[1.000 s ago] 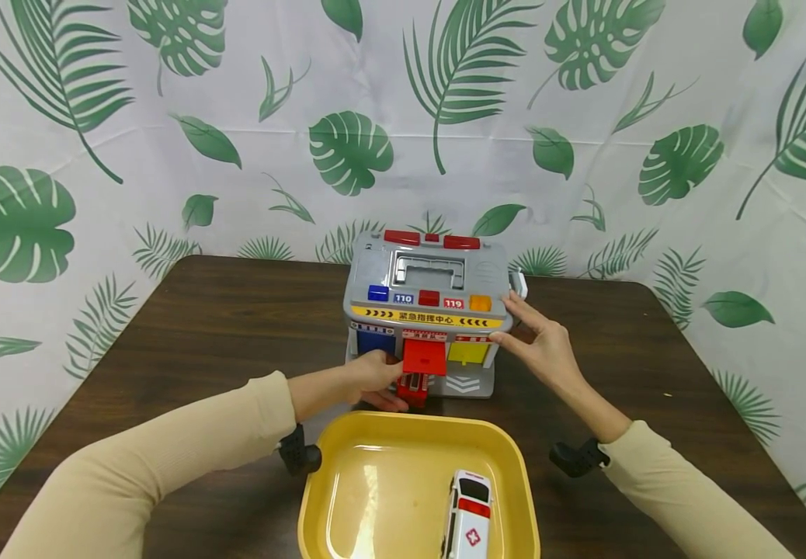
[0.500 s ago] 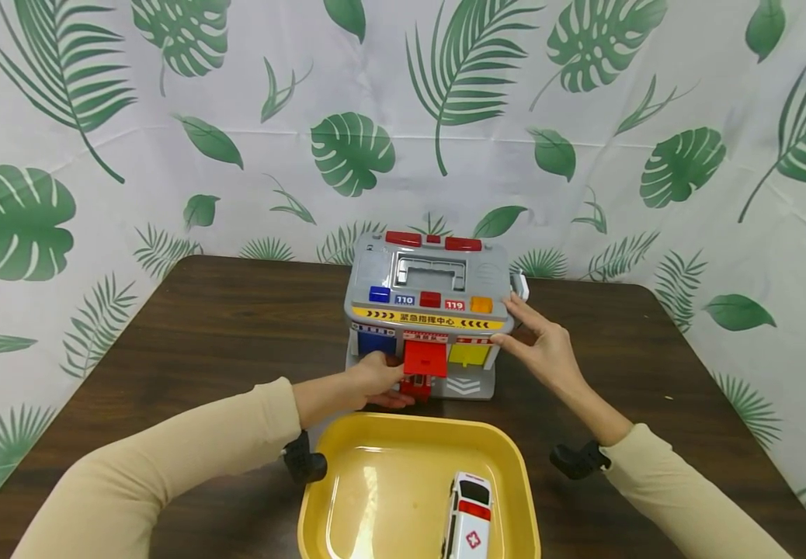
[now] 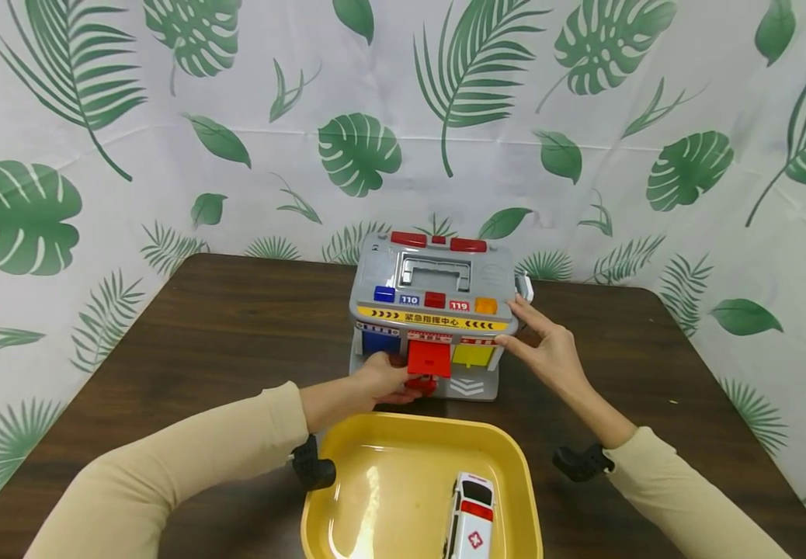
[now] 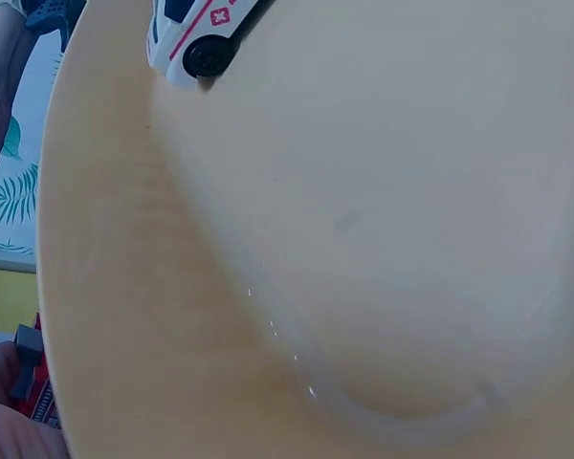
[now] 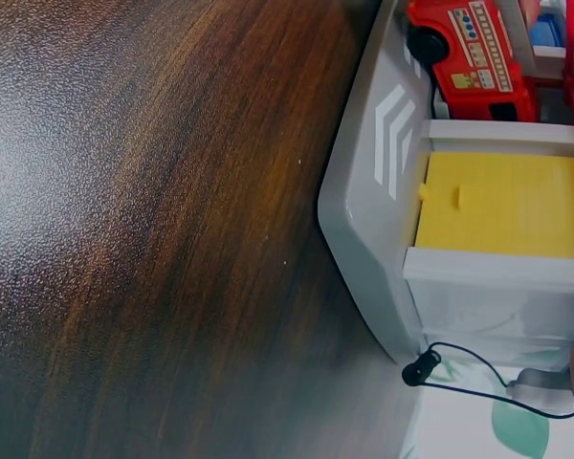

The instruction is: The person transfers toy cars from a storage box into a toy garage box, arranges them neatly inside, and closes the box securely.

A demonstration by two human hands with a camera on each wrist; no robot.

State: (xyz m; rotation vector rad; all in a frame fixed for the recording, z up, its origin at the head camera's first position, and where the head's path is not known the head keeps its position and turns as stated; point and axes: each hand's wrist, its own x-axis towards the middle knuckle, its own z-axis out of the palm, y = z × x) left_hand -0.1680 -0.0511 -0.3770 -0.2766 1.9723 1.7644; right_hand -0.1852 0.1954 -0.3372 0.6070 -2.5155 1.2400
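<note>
A grey toy garage [image 3: 438, 276] with a blue, a red and a yellow door stands on the table. Its red door [image 3: 429, 359] is swung up, while the yellow door [image 5: 507, 206] hangs down. My left hand [image 3: 383, 380] grips a red toy fire truck [image 5: 474, 57] by its side at the middle bay. The truck's front part is inside the bay, beneath the raised door; in the head view only its rear end shows. My right hand [image 3: 546, 353] holds the garage's right front corner, thumb at the front and fingers at the roof edge.
A yellow tray [image 3: 310, 505] lies in front of the garage, with a white toy ambulance [image 3: 473, 516] at its right side. A thin black cord [image 5: 478, 354] hangs by the garage's right side. Behind the dark wooden table [image 3: 627, 404] is a leaf-print cloth [image 3: 270, 178].
My left hand has pushed the fire truck forward, deeper into the middle bay, so less of it shows. The right hand keeps its hold on the garage. The head view has shifted slightly.
</note>
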